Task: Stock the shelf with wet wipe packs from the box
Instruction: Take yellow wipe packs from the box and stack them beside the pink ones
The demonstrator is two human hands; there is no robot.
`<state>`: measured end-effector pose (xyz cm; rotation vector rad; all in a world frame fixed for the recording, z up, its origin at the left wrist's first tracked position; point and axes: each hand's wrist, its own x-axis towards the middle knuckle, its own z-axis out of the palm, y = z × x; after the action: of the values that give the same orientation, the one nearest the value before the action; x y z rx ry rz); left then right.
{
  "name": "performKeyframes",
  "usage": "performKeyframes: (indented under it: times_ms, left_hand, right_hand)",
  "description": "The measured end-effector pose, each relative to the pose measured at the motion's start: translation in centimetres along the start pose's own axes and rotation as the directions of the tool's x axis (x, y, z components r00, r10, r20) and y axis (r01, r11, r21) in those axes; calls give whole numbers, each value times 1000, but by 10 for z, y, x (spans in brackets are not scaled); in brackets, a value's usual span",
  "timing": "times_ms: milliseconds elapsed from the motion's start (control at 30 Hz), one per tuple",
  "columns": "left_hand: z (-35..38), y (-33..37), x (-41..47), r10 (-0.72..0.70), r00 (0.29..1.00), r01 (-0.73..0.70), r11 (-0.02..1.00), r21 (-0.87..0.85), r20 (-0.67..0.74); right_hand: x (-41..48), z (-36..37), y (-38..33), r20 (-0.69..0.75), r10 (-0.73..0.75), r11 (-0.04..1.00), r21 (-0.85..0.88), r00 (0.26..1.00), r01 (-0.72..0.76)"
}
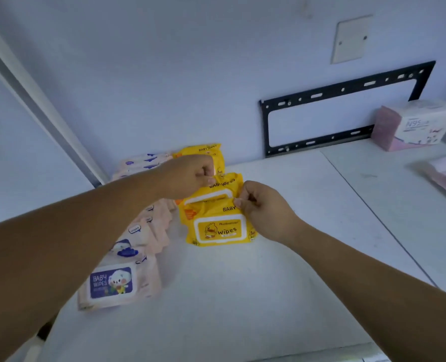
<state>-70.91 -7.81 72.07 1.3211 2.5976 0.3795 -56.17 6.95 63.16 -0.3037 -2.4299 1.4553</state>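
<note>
On the shelf (242, 296), the right hand (261, 205) pinches the top of the front yellow pack (216, 231); the left hand (190, 176) pinches the second yellow pack (224, 188) just behind it. A rough tug could knock the standing row over. The front yellow pack reads "BABY" and "Wipes"; pink packs (117, 283) left of it read "BABY WIPES".

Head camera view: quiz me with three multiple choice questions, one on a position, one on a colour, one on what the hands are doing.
1. The pink packs stand where beside the yellow packs? A) left B) right C) on top
2. The wall bracket is A) white B) black C) red
3. The left hand and right hand are A) flat open B) each pinching yellow packs' top edges C) empty fists
Answers: A, pink row lies left of yellow; B, its frame is black; B, fingertips nip the packs' tops.
</note>
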Motion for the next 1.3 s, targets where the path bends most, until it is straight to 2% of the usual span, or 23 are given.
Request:
performKeyframes:
  times_ms: [133,500,733,967,1133,1300]
  left_hand:
    - [2,-29,20,-38,999,39,999,-11,15]
    - [10,-77,75,-57,996,58,998,-10,62]
    - [7,-99,113,-72,990,65,996,60,122]
    - [-1,-121,139,-117,988,106,988,111,103]
    - [3,-127,144,-76,997,72,993,92,32]
    - [13,-132,136,-51,998,54,996,77,-38]
  right_hand:
    - [32,13,8,32,-9,1000,-6,999,9]
    - [88,40,31,6,91,995,38,996,-91]
    - [124,51,35,-2,84,995,45,996,-84]
    - [166,68,34,-33,62,998,5,998,-62]
    - [174,74,39,-86,77,997,25,993,-75]
    - [171,72,38,-11,31,1000,-4,999,-31]
